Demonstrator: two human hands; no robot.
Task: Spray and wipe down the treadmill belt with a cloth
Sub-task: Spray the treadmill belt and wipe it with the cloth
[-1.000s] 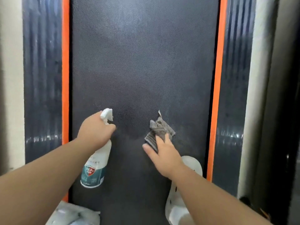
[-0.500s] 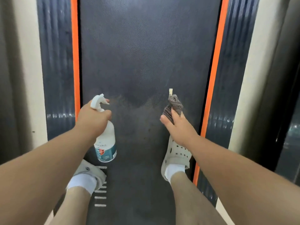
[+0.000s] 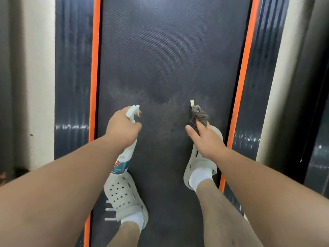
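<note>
Left hand (image 3: 122,128) grips the sprayer (image 3: 124,154), nozzle at 12 o'clock; right hand (image 3: 207,140) pinches the cloth (image 3: 199,116), bunched at 12 o'clock of its fingers, over the belt (image 3: 169,59).

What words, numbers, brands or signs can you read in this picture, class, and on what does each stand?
"9%": white on the red badge of the spray bottle label; its start is out of sight.
Small print above the badge and on the teal band: too blurred to read.
Tag on the cloth: no legible print.
White dashes on the treadmill belt: marks, not letters.
</note>
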